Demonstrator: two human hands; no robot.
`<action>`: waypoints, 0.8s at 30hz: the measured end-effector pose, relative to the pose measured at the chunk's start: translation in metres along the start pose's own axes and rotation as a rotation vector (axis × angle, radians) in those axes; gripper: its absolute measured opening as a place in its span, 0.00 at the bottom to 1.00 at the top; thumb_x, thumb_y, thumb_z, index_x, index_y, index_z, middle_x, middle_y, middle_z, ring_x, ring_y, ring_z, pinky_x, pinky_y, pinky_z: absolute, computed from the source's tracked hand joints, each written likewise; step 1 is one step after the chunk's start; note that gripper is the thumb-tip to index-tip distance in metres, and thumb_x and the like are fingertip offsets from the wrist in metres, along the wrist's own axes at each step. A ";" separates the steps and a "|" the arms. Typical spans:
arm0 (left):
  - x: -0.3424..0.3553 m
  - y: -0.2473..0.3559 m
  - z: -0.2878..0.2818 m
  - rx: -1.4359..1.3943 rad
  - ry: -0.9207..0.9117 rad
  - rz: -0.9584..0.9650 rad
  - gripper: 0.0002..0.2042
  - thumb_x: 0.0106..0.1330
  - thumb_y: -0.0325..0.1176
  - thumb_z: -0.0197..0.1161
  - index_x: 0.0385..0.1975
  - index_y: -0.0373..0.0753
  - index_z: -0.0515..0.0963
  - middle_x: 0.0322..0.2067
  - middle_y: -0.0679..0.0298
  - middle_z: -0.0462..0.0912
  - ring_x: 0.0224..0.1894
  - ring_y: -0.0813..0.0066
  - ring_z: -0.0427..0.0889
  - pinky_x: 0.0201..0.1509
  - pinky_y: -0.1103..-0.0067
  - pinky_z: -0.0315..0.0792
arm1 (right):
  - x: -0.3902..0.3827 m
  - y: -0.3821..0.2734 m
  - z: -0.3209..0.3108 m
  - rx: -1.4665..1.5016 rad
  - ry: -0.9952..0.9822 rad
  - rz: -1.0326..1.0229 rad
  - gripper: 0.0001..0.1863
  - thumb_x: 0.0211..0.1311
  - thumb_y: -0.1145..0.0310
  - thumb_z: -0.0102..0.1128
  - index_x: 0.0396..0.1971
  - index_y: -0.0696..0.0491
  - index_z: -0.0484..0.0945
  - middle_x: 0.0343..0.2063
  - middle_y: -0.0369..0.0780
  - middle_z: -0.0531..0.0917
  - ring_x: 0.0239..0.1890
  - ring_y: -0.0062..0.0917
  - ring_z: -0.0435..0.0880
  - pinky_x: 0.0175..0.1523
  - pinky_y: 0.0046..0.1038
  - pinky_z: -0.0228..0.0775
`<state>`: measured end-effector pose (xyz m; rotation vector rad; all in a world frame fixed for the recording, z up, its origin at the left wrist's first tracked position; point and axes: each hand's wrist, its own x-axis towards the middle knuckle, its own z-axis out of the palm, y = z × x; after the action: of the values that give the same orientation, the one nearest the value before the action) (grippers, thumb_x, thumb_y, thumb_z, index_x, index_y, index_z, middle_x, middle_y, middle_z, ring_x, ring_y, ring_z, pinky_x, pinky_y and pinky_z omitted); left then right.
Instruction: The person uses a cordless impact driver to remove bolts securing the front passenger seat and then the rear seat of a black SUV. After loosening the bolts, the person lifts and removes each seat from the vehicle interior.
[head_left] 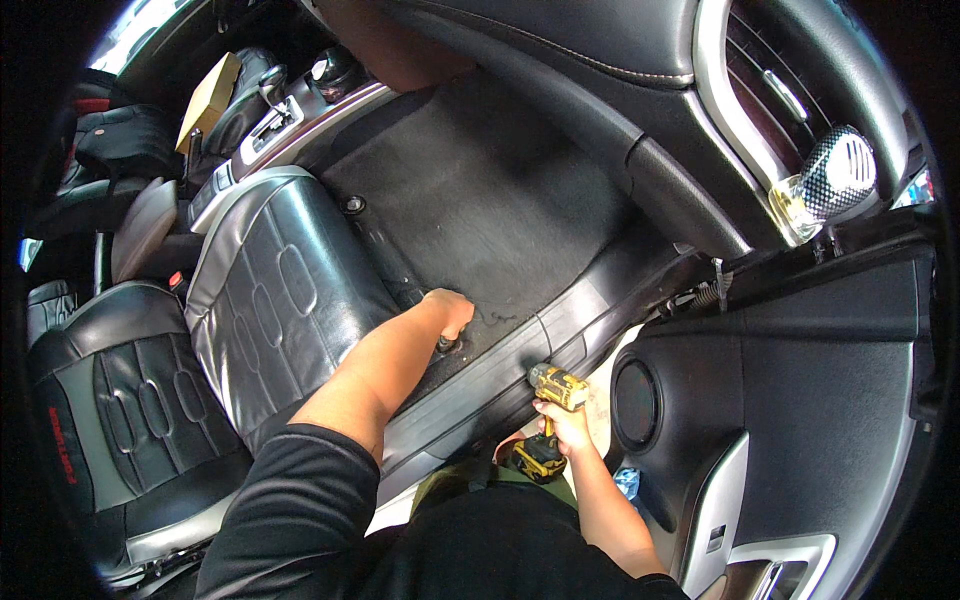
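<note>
My right hand (570, 425) grips the handle of a yellow and black cordless drill (560, 387), over the gap between the door sill (480, 395) and the open door. Its nose points up and left toward the sill, touching nothing that I can see. My left arm reaches across the front of the black leather seat (290, 290). Down at the floor carpet (500, 200), beside the seat's front corner, my left hand (450, 310) is closed. Whatever its fingers hold is hidden; a small dark metal part (445, 344) shows just below it.
The open door panel (800, 350), with its round speaker (636, 403), stands at the right. Above hangs the dashboard (590, 60), with a patterned bottle (840, 175) on the vent. The centre console's gear lever (272, 85) and a yellow box (208, 100) lie at far left.
</note>
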<state>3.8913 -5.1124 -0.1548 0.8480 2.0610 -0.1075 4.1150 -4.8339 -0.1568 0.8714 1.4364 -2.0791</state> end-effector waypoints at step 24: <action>0.014 0.010 0.010 0.045 -0.131 -0.022 0.18 0.49 0.36 0.76 0.41 0.40 0.87 0.44 0.59 0.88 0.50 0.59 0.86 0.48 0.65 0.81 | 0.027 -0.021 0.038 -0.126 -0.073 -0.016 0.19 0.53 0.81 0.67 0.47 0.56 0.80 0.34 0.37 0.86 0.25 0.19 0.81 0.27 0.21 0.76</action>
<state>3.8989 -5.1011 -0.1689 0.8237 1.9521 -0.2166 4.0732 -4.8630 -0.1530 0.7292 1.5223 -1.9863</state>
